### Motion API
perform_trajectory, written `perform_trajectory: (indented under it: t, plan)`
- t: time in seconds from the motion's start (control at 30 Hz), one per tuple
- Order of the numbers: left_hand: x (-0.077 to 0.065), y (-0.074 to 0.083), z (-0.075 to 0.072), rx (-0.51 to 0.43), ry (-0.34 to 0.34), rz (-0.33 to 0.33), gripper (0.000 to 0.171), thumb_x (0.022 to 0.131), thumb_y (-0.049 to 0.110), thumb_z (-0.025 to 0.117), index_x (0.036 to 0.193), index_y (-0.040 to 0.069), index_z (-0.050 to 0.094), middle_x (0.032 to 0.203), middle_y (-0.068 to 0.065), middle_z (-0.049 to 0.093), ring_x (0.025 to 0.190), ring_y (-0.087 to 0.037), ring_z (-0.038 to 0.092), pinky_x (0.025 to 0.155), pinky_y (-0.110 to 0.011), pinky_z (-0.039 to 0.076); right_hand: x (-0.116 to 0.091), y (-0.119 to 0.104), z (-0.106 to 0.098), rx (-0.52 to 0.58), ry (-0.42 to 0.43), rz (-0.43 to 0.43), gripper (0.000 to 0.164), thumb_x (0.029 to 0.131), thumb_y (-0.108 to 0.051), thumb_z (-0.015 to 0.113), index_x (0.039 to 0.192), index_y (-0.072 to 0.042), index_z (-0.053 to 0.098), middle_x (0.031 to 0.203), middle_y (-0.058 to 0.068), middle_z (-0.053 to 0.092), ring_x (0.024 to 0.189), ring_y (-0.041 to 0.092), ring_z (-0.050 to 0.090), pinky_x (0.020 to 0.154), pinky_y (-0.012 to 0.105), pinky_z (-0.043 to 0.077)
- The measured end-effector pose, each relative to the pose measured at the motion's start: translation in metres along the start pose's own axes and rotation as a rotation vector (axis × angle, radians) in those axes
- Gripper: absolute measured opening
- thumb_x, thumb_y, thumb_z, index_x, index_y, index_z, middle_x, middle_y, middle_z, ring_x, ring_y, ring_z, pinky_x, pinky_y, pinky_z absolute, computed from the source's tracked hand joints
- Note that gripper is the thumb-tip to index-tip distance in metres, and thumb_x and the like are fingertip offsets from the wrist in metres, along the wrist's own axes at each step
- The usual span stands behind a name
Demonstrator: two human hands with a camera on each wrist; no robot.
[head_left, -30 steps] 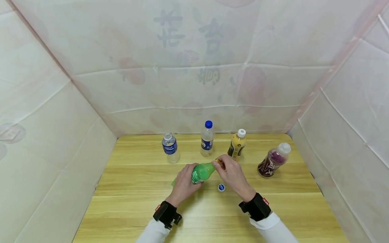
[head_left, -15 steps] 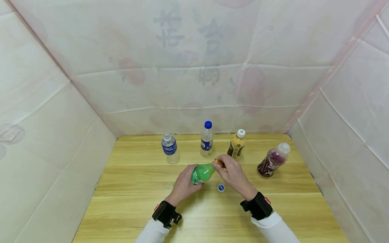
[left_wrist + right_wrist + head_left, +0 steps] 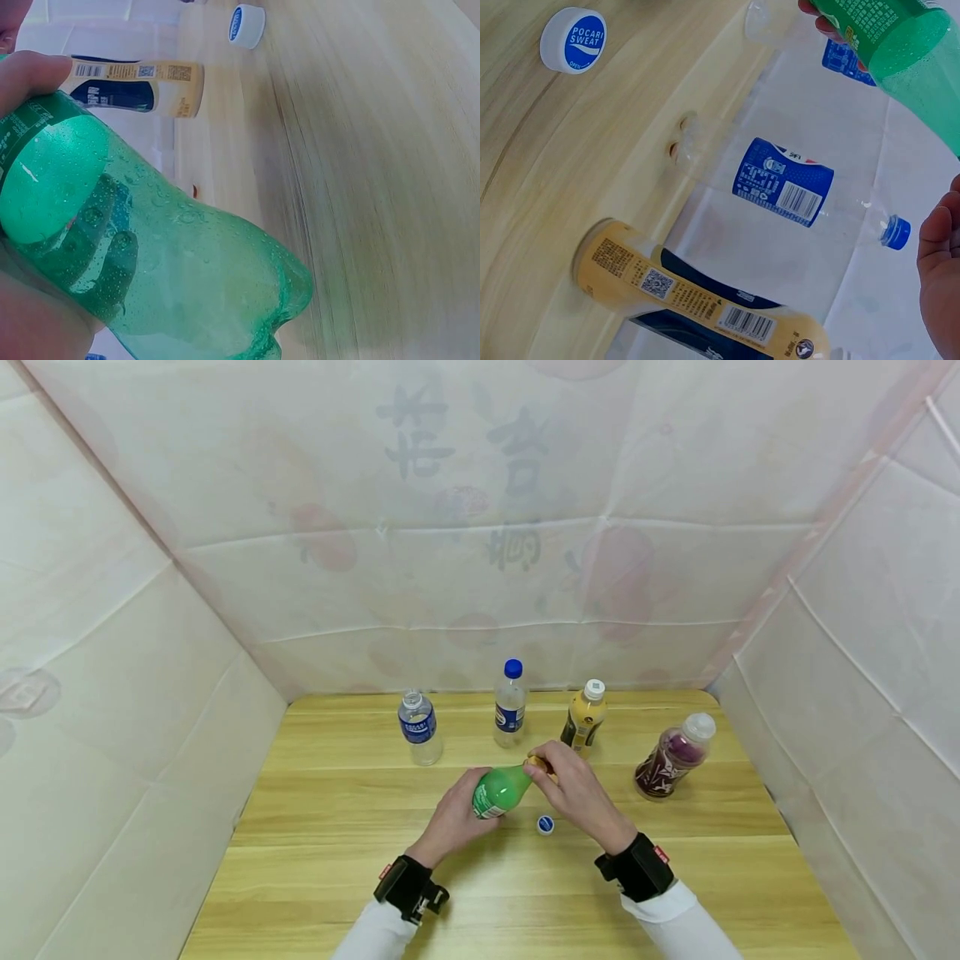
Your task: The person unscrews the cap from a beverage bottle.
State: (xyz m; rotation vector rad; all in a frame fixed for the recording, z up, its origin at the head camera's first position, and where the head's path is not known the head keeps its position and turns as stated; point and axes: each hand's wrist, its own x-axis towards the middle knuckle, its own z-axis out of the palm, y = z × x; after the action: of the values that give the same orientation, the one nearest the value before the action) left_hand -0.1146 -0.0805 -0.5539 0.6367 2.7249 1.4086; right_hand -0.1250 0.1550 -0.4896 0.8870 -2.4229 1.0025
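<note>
In the head view my left hand (image 3: 456, 814) grips a green plastic bottle (image 3: 501, 793) round its body, tilted with its neck toward the right. At that neck, my right hand (image 3: 577, 789) pinches a yellow-orange cap (image 3: 536, 763) between thumb and fingers. The left wrist view shows the bottle's see-through lower part (image 3: 195, 247) above the wooden table, with droplets on its wall and fingers visible through it. Below the hands lies a loose white cap (image 3: 545, 825) with a blue top, lettered POCARI SWEAT in the right wrist view.
Behind the hands stand an uncapped clear bottle (image 3: 420, 729) with a blue label, a clear bottle with a blue cap (image 3: 511, 710) and a yellow bottle (image 3: 585, 718). A dark purple bottle (image 3: 671, 762) stands at the right. Pale cloth walls (image 3: 480, 577) enclose the wooden table (image 3: 322, 860).
The green bottle has turned slightly in my left hand, and its base end, seen left of the hand before, is now hidden. My right fingers have shifted a little on the cap.
</note>
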Motion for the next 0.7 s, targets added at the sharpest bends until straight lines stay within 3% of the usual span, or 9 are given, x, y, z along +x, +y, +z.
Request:
perform_trajectory:
  t: [0.7]
  plan:
    - [-0.0006, 0.0005, -0.0052, -0.062, -0.055, -0.026, 0.075, 0.075, 0.009, 0.089, 0.140, 0.004, 0.052, 0.126, -0.010, 0.064, 0.109, -0.026, 0.063, 0.097, -0.047, 0.053, 0.0008, 0.0025, -0.0021, -0.022, -0.053, -0.078, 0.040, 0.109, -0.038, 0.048, 0.116, -0.001, 0.062, 0.099, 0.002, 0.060, 0.087, 0.013, 0.053, 0.071, 0.030, 0.049]
